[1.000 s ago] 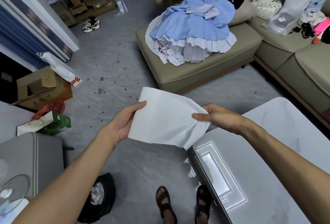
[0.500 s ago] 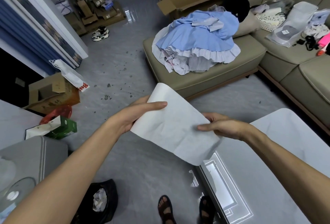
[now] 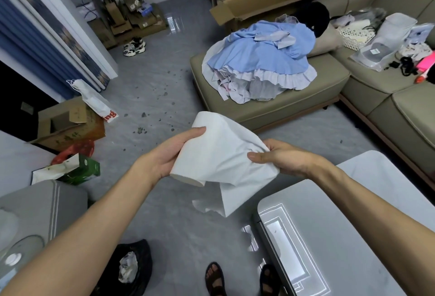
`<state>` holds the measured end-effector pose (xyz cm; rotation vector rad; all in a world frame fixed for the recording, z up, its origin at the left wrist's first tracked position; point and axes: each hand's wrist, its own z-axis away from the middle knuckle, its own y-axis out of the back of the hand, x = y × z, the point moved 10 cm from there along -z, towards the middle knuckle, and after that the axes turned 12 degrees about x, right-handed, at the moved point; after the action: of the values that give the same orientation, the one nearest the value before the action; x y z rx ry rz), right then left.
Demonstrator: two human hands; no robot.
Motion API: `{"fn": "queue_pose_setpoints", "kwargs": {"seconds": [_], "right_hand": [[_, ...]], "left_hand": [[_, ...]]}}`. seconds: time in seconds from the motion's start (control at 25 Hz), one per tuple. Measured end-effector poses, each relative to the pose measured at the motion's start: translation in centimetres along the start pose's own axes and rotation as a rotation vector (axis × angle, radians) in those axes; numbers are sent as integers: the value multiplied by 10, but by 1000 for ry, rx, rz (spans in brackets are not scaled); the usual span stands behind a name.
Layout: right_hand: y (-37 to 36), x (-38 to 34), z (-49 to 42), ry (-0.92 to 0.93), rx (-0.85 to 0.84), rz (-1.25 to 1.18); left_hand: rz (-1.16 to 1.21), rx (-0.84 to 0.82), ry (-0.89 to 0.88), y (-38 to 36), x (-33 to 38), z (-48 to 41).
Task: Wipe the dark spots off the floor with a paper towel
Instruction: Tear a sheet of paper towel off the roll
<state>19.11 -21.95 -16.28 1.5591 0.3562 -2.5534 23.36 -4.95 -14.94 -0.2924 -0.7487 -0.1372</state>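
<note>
The left hand (image 3: 175,153) is gripping the left edge of the paper towel (image 3: 219,161), thumb on top and fingers curled under a rolled fold, while the right hand (image 3: 280,157) is pinching the bunched right side of the sheet between thumb and fingers. The towel is hanging in the air between the two hands, its loose lower corner dangling toward 6 o'clock above the floor (image 3: 179,222) and just off the corner of the white surface (image 3: 353,236) at 5 o'clock. Judging from this, the person is readying the sheet, folding or gathering it into a pad; no wiping is happening yet. The dark spots (image 3: 153,109) are lying scattered on the grey tiles at about 11 o'clock from the hands, between the cardboard box (image 3: 68,123) at 9 o'clock and the footstool (image 3: 270,104) at 1 o'clock, well apart from the towel. The next move is probably calling for a step forward and a crouch, bringing the pad flat onto the nearest marks. Some spots may be sitting hidden behind the raised towel, and it is hard to make out whether the marks are dried stains or loose crumbs. One more speck is showing at 3 o'clock near the sofa (image 3: 400,112). The sandalled feet (image 3: 215,279) are cut off at the bottom edge, and a dark bag (image 3: 141,260) with crumpled paper inside is sitting at 7 o'clock.
</note>
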Motion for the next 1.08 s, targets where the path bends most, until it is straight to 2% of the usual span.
{"fn": "queue_pose_setpoints", "kwargs": {"seconds": [0.16,0.28,0.4,0.48,0.6,0.8,1.0,1.08], "right_hand": [[-1,4,3,-28,-12,-37],[3,6,-5,-71,106,74],[0,-3,-11,-4,206,84],[-4,-8,-8,35,193,91],[-8,-9,-1,45,113,280],[12,-10,11,41,152,352],[54,2,29,-19,275,443],[62,7,32,-32,277,474]], "left_hand": [[-315,44,-170,-2,27,5],[-457,111,-305,-10,48,5],[-431,241,-421,-6,66,2],[-414,301,-462,-2,68,-2],[-379,315,-465,-1,59,-13],[-341,370,-451,-8,41,-32],[-295,292,-407,-45,25,-53],[-376,297,-415,-58,19,-60]]}}
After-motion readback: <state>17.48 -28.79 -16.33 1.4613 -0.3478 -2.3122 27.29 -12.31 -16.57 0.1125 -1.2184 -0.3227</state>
